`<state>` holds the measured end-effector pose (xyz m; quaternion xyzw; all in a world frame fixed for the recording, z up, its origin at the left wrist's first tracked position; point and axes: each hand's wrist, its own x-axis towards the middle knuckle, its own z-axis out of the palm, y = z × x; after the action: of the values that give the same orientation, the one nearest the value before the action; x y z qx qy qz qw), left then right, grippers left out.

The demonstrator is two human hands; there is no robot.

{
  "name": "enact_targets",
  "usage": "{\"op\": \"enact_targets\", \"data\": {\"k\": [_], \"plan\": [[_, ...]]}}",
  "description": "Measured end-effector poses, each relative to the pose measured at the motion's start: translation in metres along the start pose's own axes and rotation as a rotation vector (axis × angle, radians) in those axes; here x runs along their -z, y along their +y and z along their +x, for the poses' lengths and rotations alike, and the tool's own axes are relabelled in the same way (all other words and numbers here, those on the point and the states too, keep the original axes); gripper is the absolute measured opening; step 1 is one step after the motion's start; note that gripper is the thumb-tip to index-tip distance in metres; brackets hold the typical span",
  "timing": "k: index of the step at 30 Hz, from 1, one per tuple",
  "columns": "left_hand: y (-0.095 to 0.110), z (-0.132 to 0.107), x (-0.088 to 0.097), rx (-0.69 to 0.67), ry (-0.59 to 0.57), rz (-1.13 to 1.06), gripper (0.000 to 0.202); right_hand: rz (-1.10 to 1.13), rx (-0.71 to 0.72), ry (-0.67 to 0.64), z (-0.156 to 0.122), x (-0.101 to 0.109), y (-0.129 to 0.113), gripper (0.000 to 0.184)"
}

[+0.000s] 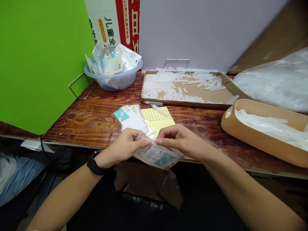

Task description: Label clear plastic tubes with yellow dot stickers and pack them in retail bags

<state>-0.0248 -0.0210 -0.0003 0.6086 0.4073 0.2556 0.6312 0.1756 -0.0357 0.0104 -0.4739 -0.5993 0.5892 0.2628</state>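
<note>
Both of my hands pinch the top edge of one small printed plastic packet (157,156) at the near edge of the wooden table (96,118). My left hand (122,147), with a black band on its wrist, grips the packet's left side. My right hand (178,139) grips its right side, fingers pressed together. Just beyond the hands lie a small stack of similar packets (128,118) and a yellow sticker sheet (157,118) with a clear tube (160,110) on it.
A shallow cardboard tray (216,96) holds several white caps and clear tubes. A pale bowl (113,80) at the left is full of packed packets. At the right stand a brown box (260,138) of clear film and a big plastic bag (276,80). Green (40,61) and white boards wall the table.
</note>
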Motion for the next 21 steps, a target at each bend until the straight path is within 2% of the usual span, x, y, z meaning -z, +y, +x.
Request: {"op": "enact_targets", "data": {"k": [4,8,13,17,19,21], "plan": [[-0.003,-0.002,0.0,0.037,0.077,-0.126,0.034,-0.101,0.11,0.068,0.002,-0.007,-0.002,0.032],[-0.008,-0.005,-0.001,-0.032,0.186,-0.141,0.036,-0.2,0.179,0.109,0.004,-0.015,-0.007,0.032],[-0.012,-0.006,0.002,-0.057,0.294,-0.086,0.044,-0.194,0.186,0.114,0.009,-0.027,-0.011,0.034],[-0.012,-0.005,0.011,-0.05,0.285,-0.116,0.047,-0.208,0.166,0.1,0.011,-0.029,-0.015,0.037],[-0.009,-0.007,0.02,-0.042,0.276,-0.187,0.048,-0.209,0.177,0.161,0.011,-0.024,-0.015,0.039],[-0.004,-0.012,0.031,-0.071,0.328,-0.277,0.049,-0.198,0.223,0.319,0.013,-0.015,-0.012,0.039]]}}
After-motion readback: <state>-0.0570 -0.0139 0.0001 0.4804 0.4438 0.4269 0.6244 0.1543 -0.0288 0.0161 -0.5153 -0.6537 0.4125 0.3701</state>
